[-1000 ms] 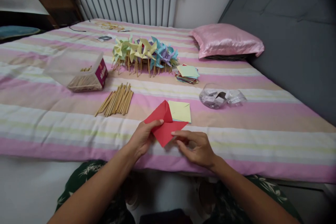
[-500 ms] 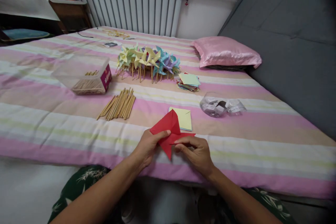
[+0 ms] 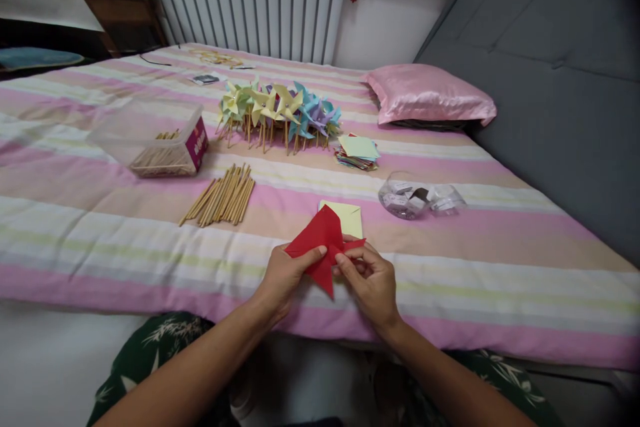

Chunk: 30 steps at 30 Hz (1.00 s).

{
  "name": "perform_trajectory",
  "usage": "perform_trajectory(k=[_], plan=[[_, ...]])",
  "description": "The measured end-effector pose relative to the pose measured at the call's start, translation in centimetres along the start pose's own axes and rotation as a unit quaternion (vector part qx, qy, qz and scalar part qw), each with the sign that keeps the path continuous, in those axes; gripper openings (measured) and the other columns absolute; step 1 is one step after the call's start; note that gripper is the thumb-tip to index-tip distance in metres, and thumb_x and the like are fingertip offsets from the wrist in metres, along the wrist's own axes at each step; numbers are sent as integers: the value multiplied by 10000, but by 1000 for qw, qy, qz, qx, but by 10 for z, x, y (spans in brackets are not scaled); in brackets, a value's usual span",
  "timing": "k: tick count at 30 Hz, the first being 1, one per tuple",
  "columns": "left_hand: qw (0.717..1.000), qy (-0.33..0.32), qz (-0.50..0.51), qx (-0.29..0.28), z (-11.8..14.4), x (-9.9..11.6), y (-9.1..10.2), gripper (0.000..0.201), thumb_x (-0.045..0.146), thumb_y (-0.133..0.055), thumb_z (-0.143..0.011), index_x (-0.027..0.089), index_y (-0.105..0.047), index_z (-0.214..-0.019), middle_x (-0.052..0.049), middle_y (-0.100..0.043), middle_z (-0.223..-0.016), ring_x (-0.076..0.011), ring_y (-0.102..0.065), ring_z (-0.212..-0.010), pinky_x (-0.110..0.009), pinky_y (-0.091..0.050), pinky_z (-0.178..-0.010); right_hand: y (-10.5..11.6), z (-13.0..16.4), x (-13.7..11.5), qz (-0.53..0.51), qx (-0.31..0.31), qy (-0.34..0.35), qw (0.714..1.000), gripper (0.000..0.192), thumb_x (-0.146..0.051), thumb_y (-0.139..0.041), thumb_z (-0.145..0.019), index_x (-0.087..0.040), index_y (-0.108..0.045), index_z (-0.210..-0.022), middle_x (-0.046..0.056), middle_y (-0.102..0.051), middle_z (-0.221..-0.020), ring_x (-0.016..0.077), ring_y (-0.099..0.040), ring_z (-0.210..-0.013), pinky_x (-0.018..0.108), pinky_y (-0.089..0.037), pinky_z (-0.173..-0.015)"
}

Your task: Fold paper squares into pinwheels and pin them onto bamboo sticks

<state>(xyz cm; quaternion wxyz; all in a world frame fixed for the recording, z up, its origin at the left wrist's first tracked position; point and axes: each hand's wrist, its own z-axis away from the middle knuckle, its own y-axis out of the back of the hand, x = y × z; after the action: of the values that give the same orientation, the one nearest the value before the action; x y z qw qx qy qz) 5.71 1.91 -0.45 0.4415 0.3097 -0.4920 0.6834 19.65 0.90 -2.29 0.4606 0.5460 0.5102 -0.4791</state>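
A red sheet of paper (image 3: pixel 323 230), cut into pointed flaps, is held above the near edge of the bed. My left hand (image 3: pixel 287 273) grips its left side, thumb on top near the middle. On the right, my right hand (image 3: pixel 370 280) is closed on the paper, thumb and fingers pinching a flap close to the centre. One red point hangs down between the hands, and another sticks out to the right. Just behind the red paper lies a small stack of square paper with a yellow sheet (image 3: pixel 351 219) on top, partly covered by it.
A bundle of wooden sticks (image 3: pixel 223 197) lies to the left, before a clear plastic box (image 3: pixel 165 160) of sticks. Finished paper pinwheels (image 3: pixel 280 110) stand behind. A coloured paper pile (image 3: pixel 357 150), a clear bowl (image 3: pixel 403 200) of small packets and a pink pillow (image 3: pixel 433 97) are to the right.
My right hand has moved its thumb and fingers inward, bringing a flap toward the paper's centre. My left hand keeps its hold. The view has shifted slightly.
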Motion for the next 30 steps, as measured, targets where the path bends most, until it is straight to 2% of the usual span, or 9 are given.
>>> perform_trajectory(k=[5,13,20,23,25,28,30], plan=[[1000,-7,-15,-5,0,-2,1,334,265,-777,-600,86,-712,-875,-120,-710,-888,-174,-632,-741,-257,-498,-685,0,-2,1,4,-1,-6,1000,166,-303,-652,-752,-155,-597,-700,96,-550,-1185,92,-647,-547,231,-544,-530],[999,-12,-30,15,-2,-5,1,305,267,-791,-580,81,-709,-808,-94,-704,-788,-145,-608,-667,-235,-482,-624,1,-4,1,19,-5,-19,1000,177,-308,-653,-738,-151,-595,-678,107,-549,-1191,103,-642,-542,263,-545,-542],[999,-7,-37,25,-2,-6,-2,308,273,-781,-592,93,-705,-830,-104,-707,-825,-172,-620,-696,-261,-487,-645,1,-3,0,44,-5,-6,999,165,-312,-658,-729,-162,-617,-675,116,-573,-1125,205,-653,-837,275,-540,-601],[1000,-6,-20,22,-2,-4,-3,282,269,-769,-607,105,-703,-826,-98,-707,-828,-184,-625,-721,-273,-488,-672,0,-2,-3,23,4,-1,1000,159,-302,-672,-721,-183,-573,-758,97,-554,-1179,177,-655,-799,262,-519,-593],[1000,-5,1,20,-1,-3,-3,264,263,-759,-619,113,-702,-829,-89,-707,-826,-182,-626,-734,-271,-486,-692,-1,-1,-4,-11,22,7,1000,277,-287,-695,-701,-216,-511,-896,85,-534,-1214,149,-655,-753,264,-512,-610],[999,-6,18,28,-1,-1,-3,242,256,-753,-625,117,-703,-816,-80,-707,-825,-176,-625,-743,-265,-482,-711,-1,-2,-3,-38,57,18,998,592,-277,-743,-646,-258,-394,-1125,83,-532,-1202,139,-643,-764,289,-510,-685],[999,-10,25,28,0,-1,-3,244,255,-754,-622,121,-703,-820,-76,-708,-830,-178,-625,-752,-269,-483,-720,-2,-2,-2,-55,38,-6,998,694,-291,-760,-627,-245,-366,-1197,75,-588,-1102,156,-635,-796,315,-506,-737]])
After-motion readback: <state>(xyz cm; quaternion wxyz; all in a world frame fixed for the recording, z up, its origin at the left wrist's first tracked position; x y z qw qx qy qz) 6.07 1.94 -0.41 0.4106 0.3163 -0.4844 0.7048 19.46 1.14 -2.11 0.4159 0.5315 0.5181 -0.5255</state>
